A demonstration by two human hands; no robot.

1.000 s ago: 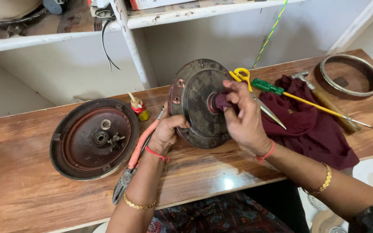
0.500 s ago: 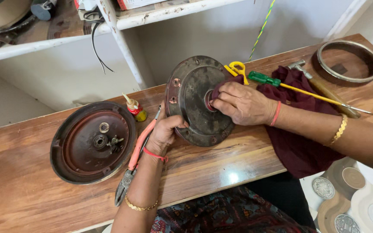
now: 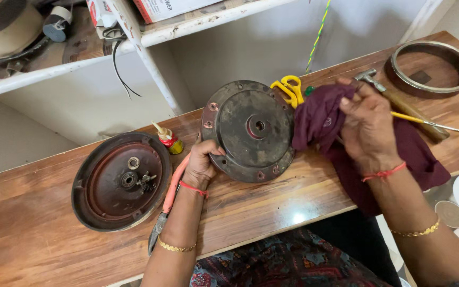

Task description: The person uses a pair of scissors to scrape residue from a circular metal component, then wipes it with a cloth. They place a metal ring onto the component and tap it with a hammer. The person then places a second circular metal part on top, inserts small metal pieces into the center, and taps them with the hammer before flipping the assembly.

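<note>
A round, dark metal cover plate (image 3: 251,133) with a centre hole stands tilted on the wooden workbench (image 3: 272,207). My left hand (image 3: 202,162) grips its lower left rim. My right hand (image 3: 366,125) is to the right of the plate, bunching a maroon cloth (image 3: 320,119) that drapes over the bench. A second round housing (image 3: 120,180), reddish inside with a hub, lies flat to the left.
Orange-handled pliers (image 3: 168,199) lie under my left wrist. A small glue bottle (image 3: 167,139), yellow scissors (image 3: 289,89), a hammer (image 3: 399,103), a yellow-shafted screwdriver (image 3: 436,125) and a metal ring (image 3: 432,66) sit on the bench. A white shelf (image 3: 81,58) stands behind.
My right hand has pulled the cloth away from the plate's centre and moved right. The plate's face is now uncovered. My left hand still holds the rim.
</note>
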